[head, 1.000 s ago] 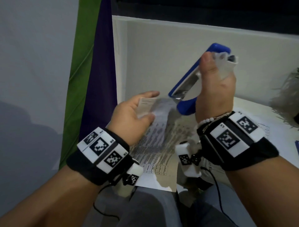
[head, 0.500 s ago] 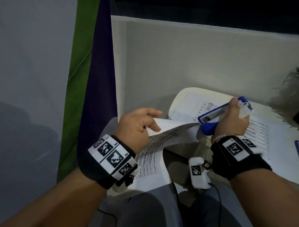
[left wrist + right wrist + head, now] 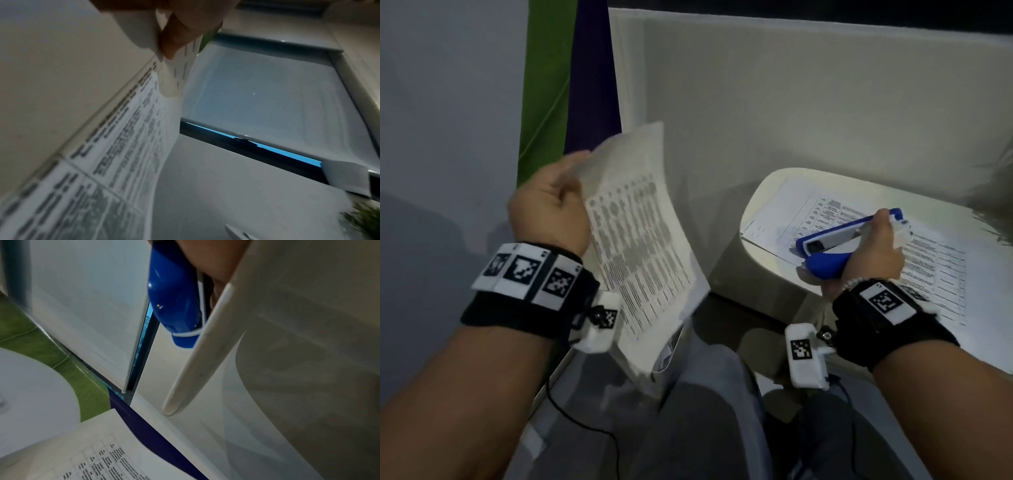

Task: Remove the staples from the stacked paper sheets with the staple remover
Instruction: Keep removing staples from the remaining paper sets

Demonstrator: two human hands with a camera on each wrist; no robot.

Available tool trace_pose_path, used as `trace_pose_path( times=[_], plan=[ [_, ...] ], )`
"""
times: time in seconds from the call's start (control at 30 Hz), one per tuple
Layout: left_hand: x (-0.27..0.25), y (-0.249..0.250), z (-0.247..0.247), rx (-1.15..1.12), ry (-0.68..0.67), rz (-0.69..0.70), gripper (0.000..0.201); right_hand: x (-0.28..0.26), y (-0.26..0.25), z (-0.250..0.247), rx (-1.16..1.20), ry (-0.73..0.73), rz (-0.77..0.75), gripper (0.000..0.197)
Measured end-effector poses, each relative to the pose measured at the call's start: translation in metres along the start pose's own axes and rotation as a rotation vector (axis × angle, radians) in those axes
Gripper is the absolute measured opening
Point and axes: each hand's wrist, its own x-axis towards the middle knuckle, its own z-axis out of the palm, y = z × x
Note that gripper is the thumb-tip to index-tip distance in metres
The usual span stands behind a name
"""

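My left hand (image 3: 558, 202) pinches the top corner of a printed paper sheet (image 3: 643, 246) and holds it up at the left, its lower end hanging toward my lap. In the left wrist view my fingers (image 3: 176, 42) pinch the curled corner of that sheet (image 3: 123, 146). My right hand (image 3: 873, 250) grips the blue and white staple remover (image 3: 839, 246), a stapler-shaped tool, low over printed sheets (image 3: 935, 270) lying on the white table (image 3: 763, 219). In the right wrist view the tool's blue body (image 3: 174, 301) juts past the table's edge (image 3: 195, 361).
A white wall panel (image 3: 791, 102) stands behind the table. A green and purple cloth (image 3: 561, 85) hangs at the left. Plant fronds (image 3: 996, 192) show at the far right. My lap in grey trousers (image 3: 705, 411) lies below the hands.
My left hand has lifted the sheet up and to the left, away from the tool. My right hand has lowered the staple remover to the sheets on the table.
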Motion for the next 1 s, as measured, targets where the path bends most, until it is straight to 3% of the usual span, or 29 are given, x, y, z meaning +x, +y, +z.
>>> trace_pose_path(
  times=[0.17,0.3,0.53,0.73,0.87,1.0],
  plan=[
    [-0.007,-0.032,0.010,-0.083,0.039,-0.078,0.035,0.002,0.005,-0.001,-0.053,0.014,-0.061,0.047],
    [-0.032,-0.059,0.021,-0.045,-0.001,-0.140,0.037,0.004,0.007,0.000,-0.041,-0.002,-0.087,0.044],
    [-0.062,-0.092,0.048,-0.122,0.024,-0.409,0.037,0.005,0.008,0.000,-0.040,-0.001,-0.114,0.040],
    [-0.073,-0.089,0.062,-0.146,0.018,-0.335,0.040,0.004,0.012,0.000,-0.068,0.000,-0.139,0.036],
    [-0.071,-0.095,0.067,-0.179,0.086,-0.288,0.030,0.008,0.013,0.000,-0.087,0.016,-0.154,0.057],
    [-0.076,-0.126,0.073,-0.083,-0.113,-0.373,0.026,0.009,0.013,0.001,-0.078,0.019,-0.169,0.053]
  ],
)
